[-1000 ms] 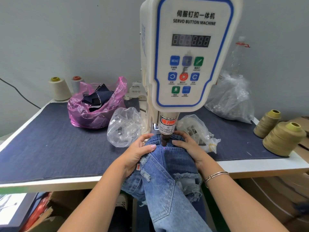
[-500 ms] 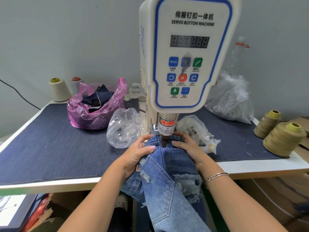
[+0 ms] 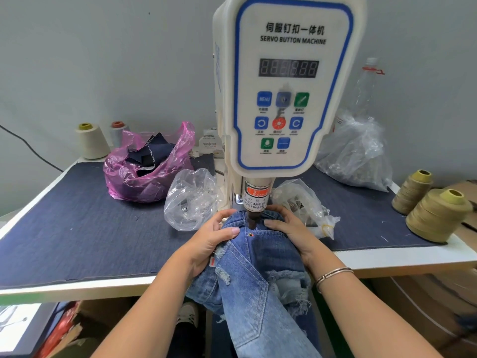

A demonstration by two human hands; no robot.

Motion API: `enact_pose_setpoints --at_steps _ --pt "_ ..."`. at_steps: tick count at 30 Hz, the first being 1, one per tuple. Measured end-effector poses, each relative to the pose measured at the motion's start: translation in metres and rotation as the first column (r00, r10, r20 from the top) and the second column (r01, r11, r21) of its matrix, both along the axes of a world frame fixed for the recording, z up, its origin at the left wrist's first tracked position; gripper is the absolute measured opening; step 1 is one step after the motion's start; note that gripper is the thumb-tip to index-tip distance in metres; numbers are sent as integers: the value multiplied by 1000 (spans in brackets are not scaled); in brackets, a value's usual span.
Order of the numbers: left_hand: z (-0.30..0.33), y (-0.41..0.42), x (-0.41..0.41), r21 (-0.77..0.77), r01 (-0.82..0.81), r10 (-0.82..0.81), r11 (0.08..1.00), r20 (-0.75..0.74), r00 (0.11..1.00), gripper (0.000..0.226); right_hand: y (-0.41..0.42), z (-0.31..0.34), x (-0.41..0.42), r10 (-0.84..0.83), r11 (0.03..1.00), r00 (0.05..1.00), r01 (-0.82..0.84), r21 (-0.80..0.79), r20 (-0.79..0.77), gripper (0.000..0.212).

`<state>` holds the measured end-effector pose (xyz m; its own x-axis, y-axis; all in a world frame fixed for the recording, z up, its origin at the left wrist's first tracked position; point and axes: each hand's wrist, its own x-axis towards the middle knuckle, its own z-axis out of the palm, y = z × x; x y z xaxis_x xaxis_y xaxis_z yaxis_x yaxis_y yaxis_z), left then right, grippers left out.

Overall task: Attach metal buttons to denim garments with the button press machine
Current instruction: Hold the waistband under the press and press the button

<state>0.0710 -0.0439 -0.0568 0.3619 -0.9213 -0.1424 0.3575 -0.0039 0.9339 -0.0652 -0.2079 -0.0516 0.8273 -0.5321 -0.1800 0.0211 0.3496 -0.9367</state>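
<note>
Jeans [image 3: 254,257] sat under the press [image 3: 284,99], left hand [image 3: 210,240] and right hand [image 3: 291,228] gripping denim either side of its plunger [image 3: 251,220], one small stud [image 3: 249,235] apparently set just in front, probably more to go.

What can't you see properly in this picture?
- Lower die: head view, hidden under the jeans and press head.
- Display digits: blurred, unreadable.
- Clear bag's contents: too small.
- Left hand's fingertips: tucked behind denim.

Bright, even indoor light — soft shadows, wide-angle bending at edges.
</note>
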Motion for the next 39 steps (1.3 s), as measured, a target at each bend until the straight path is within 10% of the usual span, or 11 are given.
enact_pose_setpoints --at_steps 16,25,34,39 --pt "8 -1 -6 59 -82 79 995 43 996 53 7 11 -5 -10 997 993 19 72 -115 23" --pt "20 22 2 147 273 -284 951 60 957 60 21 31 -36 232 968 926 -251 -25 -298 15" --pt "52 13 -18 221 348 -396 911 233 888 60 57 67 -33 342 667 812 -564 -487 -472 21" --pt "55 27 -14 212 453 -485 866 134 864 63 57 67 -50 516 736 787 -609 -295 -337 25"
